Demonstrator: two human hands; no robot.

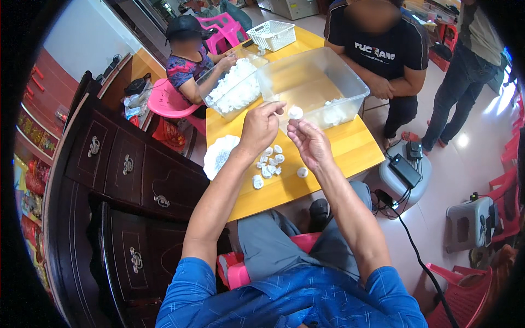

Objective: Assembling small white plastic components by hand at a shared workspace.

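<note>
My right hand [313,145] pinches a small round white plastic cap [295,112] between thumb and fingertips, above the yellow table. Just left of the cap is my left hand [261,128], back upward. Its fingers are bent, with the index finger and thumb close together; whether something small is between them cannot be made out. Beneath my hands lies a loose group of white plastic caps [267,170]. One more cap [302,172] rests apart, to their right. A white scalloped dish [217,156] with small pale pieces in it stands left of my left forearm.
A large clear bin [355,93] with some white pieces stands ahead, beside a clear tub [221,109] heaped with white pieces. Behind them is a white basket [272,36]. One person works at the tub; another sits at right. Dark drawers [109,147] flank the table's left side.
</note>
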